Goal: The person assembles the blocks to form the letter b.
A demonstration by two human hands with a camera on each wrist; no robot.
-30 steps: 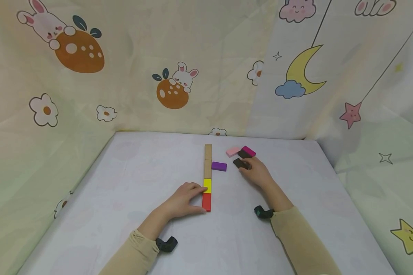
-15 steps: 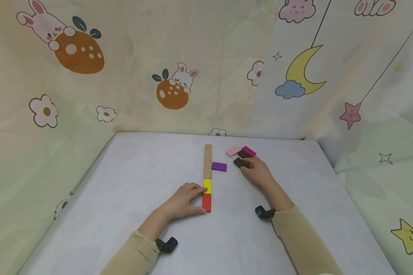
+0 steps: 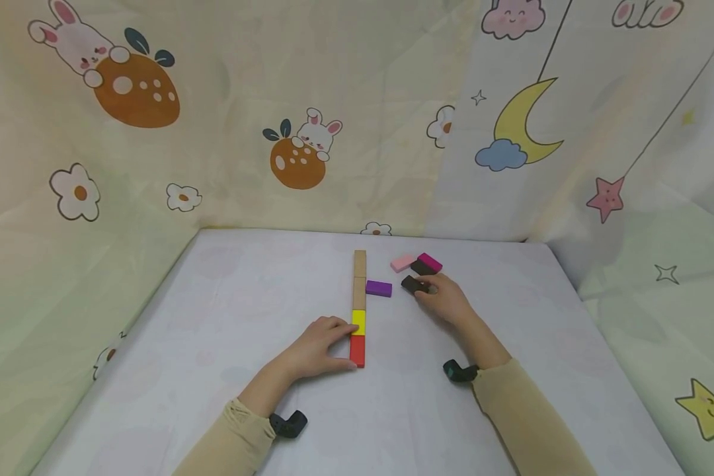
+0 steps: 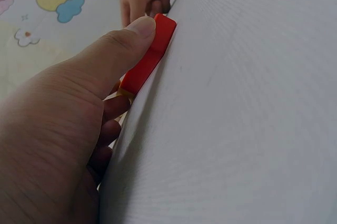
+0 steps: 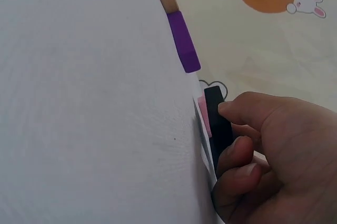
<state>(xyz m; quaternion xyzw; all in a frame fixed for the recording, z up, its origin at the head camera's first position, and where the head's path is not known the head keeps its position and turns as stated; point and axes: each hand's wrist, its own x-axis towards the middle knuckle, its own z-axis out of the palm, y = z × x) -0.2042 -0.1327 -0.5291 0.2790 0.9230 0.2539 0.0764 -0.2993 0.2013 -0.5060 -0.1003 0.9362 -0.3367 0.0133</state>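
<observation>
A row of blocks lies along the table's middle: two wooden blocks [image 3: 359, 277], a yellow block [image 3: 358, 322] and a red block [image 3: 357, 350]. My left hand [image 3: 348, 344] rests against the row's left side, its thumb [image 4: 131, 34] pressed on the red block [image 4: 150, 58] and a fingertip on the yellow one. My right hand [image 3: 422, 289] pinches a black block [image 3: 412, 284] flat on the table, thumb and fingers on its edges [image 5: 217, 121]. A purple block [image 3: 379, 288] lies between the row and the black block.
A pink block [image 3: 402, 262], a magenta block [image 3: 430, 262] and another dark block [image 3: 421, 268] sit just behind my right hand. Printed cloth walls enclose the white table [image 3: 244, 297] at the back and both sides.
My right hand has slid the black block slightly left, toward the purple block. The left hand and the row have not moved.
</observation>
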